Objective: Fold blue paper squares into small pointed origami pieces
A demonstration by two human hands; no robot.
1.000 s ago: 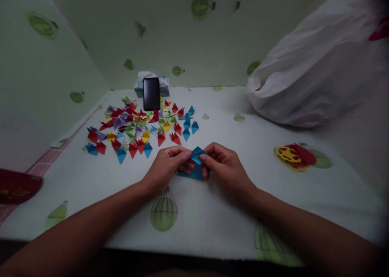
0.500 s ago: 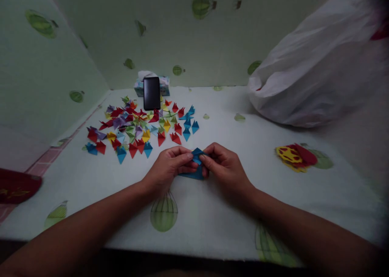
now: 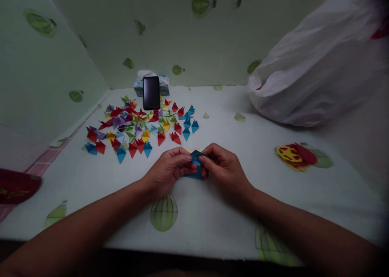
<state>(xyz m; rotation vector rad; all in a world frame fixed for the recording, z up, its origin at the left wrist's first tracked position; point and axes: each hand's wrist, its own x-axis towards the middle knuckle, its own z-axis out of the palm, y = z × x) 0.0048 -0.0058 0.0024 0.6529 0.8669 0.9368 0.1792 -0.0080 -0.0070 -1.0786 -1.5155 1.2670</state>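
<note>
Both my hands meet near the middle of the table around a small piece of folded blue paper [image 3: 196,157], which has a pointed top. My left hand [image 3: 170,167] is closed, pinching its left side between thumb and fingers. On the right side, my right hand [image 3: 224,167] pinches it the same way. Beneath the fingers lies more blue paper [image 3: 195,174], and a yellow paper edge [image 3: 194,150] shows just behind; whether these form one stack is hidden. Beyond my left hand spread many folded paper figures [image 3: 130,125] in red, blue, yellow, green and purple.
A dark phone [image 3: 151,92] leans upright against a tissue box [image 3: 164,85] behind the paper figures. At the back right bulges a white plastic bag [image 3: 298,74]. Yellow and red cut-out pieces [image 3: 293,156] lie to the right. A dark red object [image 3: 18,186] sits at the left edge.
The pinched blue paper has dipped slightly, and the yellow edge behind it now shows more. My hands have barely shifted; the other things stay put.
</note>
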